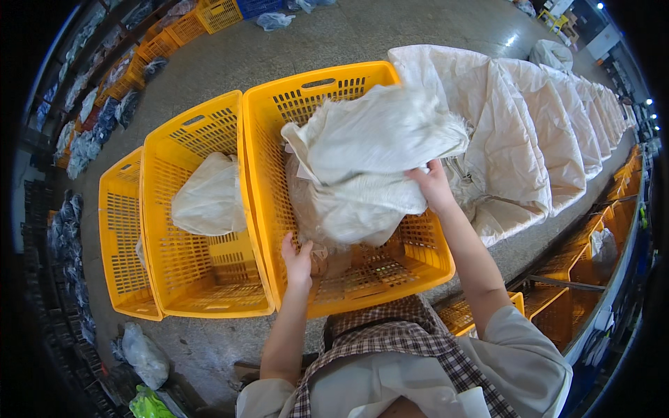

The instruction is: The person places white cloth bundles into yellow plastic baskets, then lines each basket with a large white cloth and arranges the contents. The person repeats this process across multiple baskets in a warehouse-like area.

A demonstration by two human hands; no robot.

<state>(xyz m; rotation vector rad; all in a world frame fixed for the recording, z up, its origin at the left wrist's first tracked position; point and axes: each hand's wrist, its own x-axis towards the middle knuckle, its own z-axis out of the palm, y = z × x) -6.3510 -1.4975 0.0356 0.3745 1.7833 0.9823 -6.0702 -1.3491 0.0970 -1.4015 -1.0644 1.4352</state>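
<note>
A bulky white cloth bundle (376,160), partly smeared by motion, is lifted over the nearest yellow crate (256,160). My right hand (433,187) grips its right side, thumb on top and the other fingers mostly hidden beneath. Low inside the same crate, my left hand (298,259) has its thumb and fingers apart, near the crate's left wall. Close to those fingers lies crumpled clear plastic (334,244), partly covered by the bundle. Whether the left fingertips touch the plastic, I cannot tell.
Two more yellow crates stand to the left; the middle crate (237,268) holds a white bundle (209,195). Large white woven sacks (502,132) line up at the right. Bagged goods (146,355) lie on the floor at lower left. Crates on a rack (557,303) stand lower right.
</note>
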